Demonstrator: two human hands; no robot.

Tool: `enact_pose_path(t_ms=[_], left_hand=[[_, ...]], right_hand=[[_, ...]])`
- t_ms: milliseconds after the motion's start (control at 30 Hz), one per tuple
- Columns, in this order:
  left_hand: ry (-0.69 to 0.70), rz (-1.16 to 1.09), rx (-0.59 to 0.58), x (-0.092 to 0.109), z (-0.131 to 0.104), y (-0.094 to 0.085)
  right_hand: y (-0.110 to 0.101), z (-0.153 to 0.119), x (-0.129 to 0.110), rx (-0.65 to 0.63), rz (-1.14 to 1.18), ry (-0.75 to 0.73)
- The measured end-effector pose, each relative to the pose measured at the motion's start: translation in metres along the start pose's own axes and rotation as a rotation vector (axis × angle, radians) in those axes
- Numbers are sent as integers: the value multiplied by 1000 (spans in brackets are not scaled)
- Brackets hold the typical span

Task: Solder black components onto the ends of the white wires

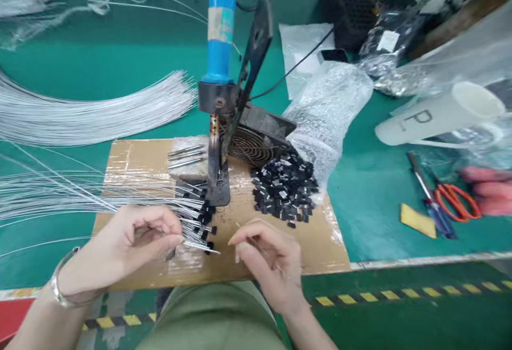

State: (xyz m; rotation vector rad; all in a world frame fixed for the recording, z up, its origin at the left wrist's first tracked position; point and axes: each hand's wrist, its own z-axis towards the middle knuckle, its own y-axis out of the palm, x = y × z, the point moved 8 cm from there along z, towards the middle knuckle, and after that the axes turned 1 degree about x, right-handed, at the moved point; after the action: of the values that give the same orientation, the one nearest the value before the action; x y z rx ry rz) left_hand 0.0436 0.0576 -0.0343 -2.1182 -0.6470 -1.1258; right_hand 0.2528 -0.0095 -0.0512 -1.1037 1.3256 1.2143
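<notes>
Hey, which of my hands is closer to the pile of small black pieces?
Your right hand: it is on your side of the pile, apart from it. Your left hand is farther away, to the pile's left, beside the white wires.

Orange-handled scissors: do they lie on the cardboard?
No, the scissors lie on the green table, to the right of the cardboard.
</notes>
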Motion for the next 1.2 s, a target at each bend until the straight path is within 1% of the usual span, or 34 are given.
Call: enact_pose_path(t_ms=[100,167,333,467,600,733,833,933,1000,1100,1167,1200], left_hand=[[17,3,54,-1,2,5],[38,13,102,1,1,4],[108,62,243,17,-4,-3],[162,97,305,31,-2,-1],[161,83,293,34,-2,7],[105,80,216,24,-3,17],[80,136,198,20,-5,24],[108,249,205,25,-5,33],[120,286,206,29,-3,40],[82,205,202,26,2,44],[41,98,189,20,5,46],[22,43,191,17,7,45]], right_hand=[[9,7,-3,-47,-55,6],[11,9,-3,-38,-71,9],[13,8,6,-21,-40,43],[16,7,18,-39,-7,107],[15,8,22,-30,44,126],[13,9,17,-39,9,78],[12,9,10,-56,-38,19],[12,9,3,-89,-88,-46],[11,9,-1,-86,-115,-83],[11,10,-1,-68,-117,-94],[11,11,4,-49,-63,-42],[10,11,7,-17,-11,1]])
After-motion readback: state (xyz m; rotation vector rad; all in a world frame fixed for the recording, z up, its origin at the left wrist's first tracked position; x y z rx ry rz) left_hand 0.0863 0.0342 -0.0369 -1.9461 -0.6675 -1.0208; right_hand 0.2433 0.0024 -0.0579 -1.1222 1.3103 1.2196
